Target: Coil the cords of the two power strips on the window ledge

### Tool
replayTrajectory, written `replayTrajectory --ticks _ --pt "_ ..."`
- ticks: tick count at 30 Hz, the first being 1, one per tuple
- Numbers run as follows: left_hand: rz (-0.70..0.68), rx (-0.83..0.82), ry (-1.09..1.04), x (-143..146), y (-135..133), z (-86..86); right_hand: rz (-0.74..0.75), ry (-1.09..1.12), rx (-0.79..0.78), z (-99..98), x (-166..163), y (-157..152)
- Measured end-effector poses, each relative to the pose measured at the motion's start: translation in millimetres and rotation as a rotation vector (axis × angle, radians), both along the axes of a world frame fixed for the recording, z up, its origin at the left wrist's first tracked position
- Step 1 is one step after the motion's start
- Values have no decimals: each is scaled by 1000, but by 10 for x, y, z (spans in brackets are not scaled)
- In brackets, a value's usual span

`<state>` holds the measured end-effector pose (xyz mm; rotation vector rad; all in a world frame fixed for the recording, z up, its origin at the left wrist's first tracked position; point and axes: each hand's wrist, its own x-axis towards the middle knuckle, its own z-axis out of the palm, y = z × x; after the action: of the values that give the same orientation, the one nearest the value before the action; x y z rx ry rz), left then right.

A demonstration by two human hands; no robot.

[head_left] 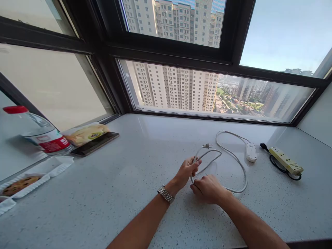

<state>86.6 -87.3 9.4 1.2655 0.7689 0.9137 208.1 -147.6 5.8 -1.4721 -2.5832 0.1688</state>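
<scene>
A white power cord (243, 173) runs in loose loops over the speckled white sill (124, 200). My left hand (187, 170) is closed around part of it, just below the cord's white plug (207, 146), whose prongs point right. Close by on the right, my right hand (207, 189) pinches the same cord, fingers curled and partly hidden from view. The far end of the cord joins a small white power strip (251, 152) lying on the sill. A metal watch (166, 194) is on my left wrist.
To the right lies a yellowish power strip (285, 160) with a black cord. At left are a red-capped bottle (52, 138), a phone (95, 143), a packaged snack (88, 134) and a cookie tray (58, 165). Dark-framed windows (171, 57) border the back.
</scene>
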Motion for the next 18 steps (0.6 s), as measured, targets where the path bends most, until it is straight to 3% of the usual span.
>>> replayTrajectory --ticks 3,7,12,18 --pt "38 -44 -143 -83 66 51 -62 30 -40 2 90 68" --pt "238 -148 -404 -288 213 145 -220 181 -141 -44 346 186" --pt "413 -169 -601 -645 405 185 -275 388 -346 -28 795 258" --pt "736 14 -652 -1018 535 196 -356 412 -241 49 1178 295"
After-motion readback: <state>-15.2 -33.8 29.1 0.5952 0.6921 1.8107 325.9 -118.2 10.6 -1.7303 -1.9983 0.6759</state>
